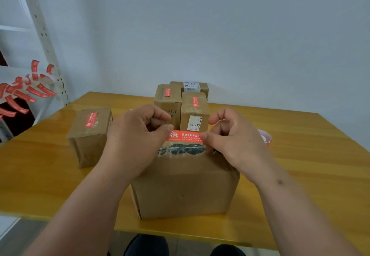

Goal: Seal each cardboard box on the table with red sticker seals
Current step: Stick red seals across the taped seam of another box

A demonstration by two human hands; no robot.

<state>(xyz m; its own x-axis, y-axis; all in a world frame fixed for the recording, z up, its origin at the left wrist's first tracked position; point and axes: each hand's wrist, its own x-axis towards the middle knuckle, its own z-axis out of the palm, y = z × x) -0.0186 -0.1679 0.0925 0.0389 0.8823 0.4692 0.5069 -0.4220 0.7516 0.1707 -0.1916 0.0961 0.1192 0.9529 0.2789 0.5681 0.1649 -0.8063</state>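
A large cardboard box (186, 185) stands at the near edge of the yellow table (300, 165). Just above its top, a red sticker seal (185, 135) with white print is stretched flat between my hands. My left hand (138, 135) pinches the seal's left end and my right hand (232, 139) pinches its right end. A smaller box (90, 135) at the left carries a red seal on top. Behind the large box stand three more boxes (195, 107); two of them show red seals.
A roll of seals (265, 137) lies on the table right of my right hand, mostly hidden. A curled strip of red seals (26, 91) hangs from a white metal shelf (40, 27) at the left. The wall is close behind the table.
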